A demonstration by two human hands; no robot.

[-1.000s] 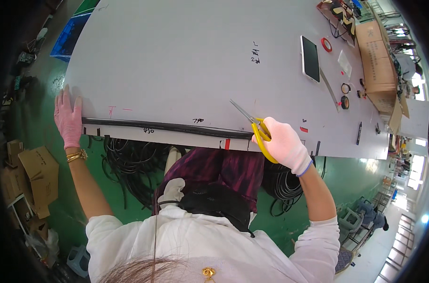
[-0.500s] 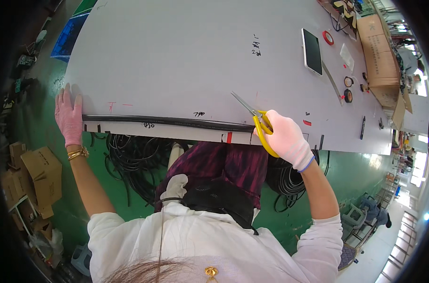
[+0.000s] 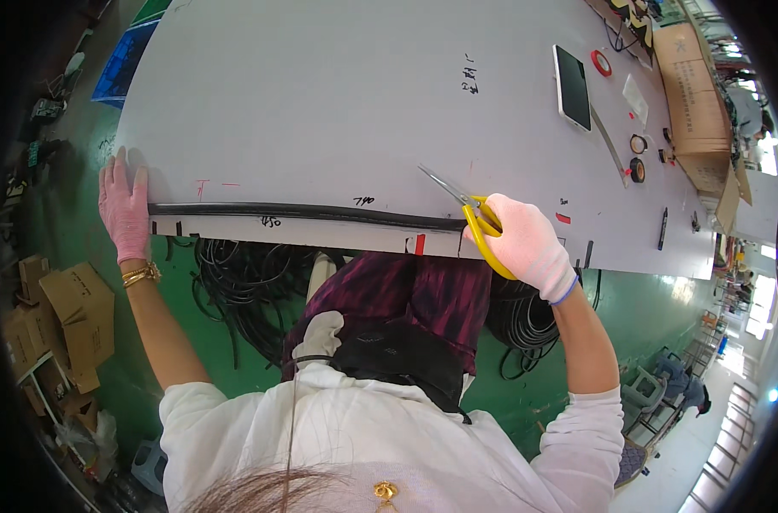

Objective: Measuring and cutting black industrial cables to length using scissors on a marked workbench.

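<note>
A long black tube [image 3: 321, 212] lies along the front edge of the grey table [image 3: 321, 111], nearly straight with a slight bend. At its left end rests my left hand [image 3: 126, 214], in a pink glove, fingers stretched out on the tabletop and palm against the tube's end. My right hand [image 3: 530, 244], in a pale pink glove, is closed round the yellow handles of a pair of scissors [image 3: 489, 248]. Their metal blades point to the far left over the table, beyond the tube. The tube's right end meets the fingers of this hand, which hide any grip on it.
A phone-like tablet [image 3: 572, 89], a red tape roll [image 3: 600, 63], a steel ruler [image 3: 610, 145], black tape [image 3: 636, 169] and a marker [image 3: 663, 229] lie at the right. A carton [image 3: 692, 94] stands beyond. Coiled black tubing [image 3: 248, 278] sits under the front edge.
The view has shifted slightly. Both hands, the tube and the scissors keep practically the same places on the table.
</note>
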